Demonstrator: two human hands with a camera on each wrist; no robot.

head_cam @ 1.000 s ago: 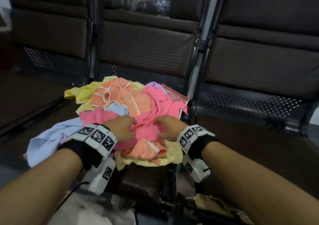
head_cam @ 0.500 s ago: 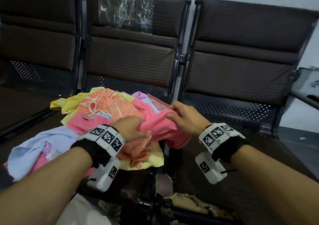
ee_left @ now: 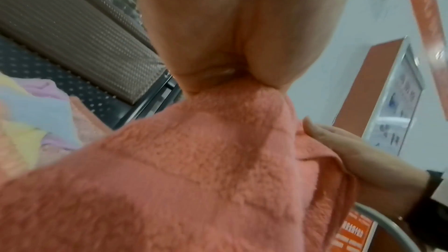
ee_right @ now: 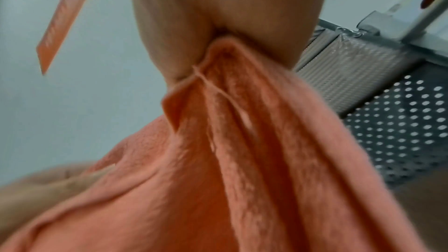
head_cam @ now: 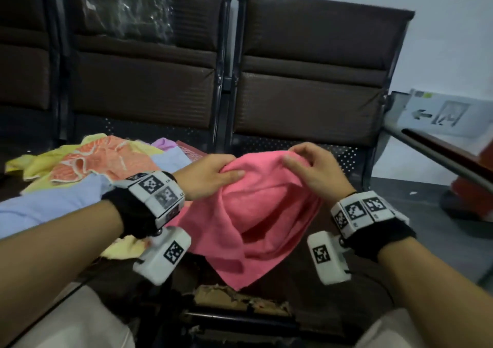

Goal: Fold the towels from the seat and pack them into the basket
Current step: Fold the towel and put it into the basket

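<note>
Pink towel [head_cam: 256,209]: lifted, unfolded, pinched by left hand [head_cam: 210,177] and right hand [head_cam: 314,171]. Pile [head_cam: 88,166] on seat: unfolded. Basket: unseen. Task barely begun.

A second ago both hands pressed low on the heap of coloured terry towels [head_cam: 88,166] on the seat. Now the fluffy pink terry towel [head_cam: 256,214] has come off that heap and hangs in the air between the hands, out to the right of the heap. The left hand [head_cam: 205,177] has risen and pinches the towel's top edge; the right hand [head_cam: 314,169], which gripped its far end half a second ago, has lifted too and pinches the edge just beside the left.
</note>
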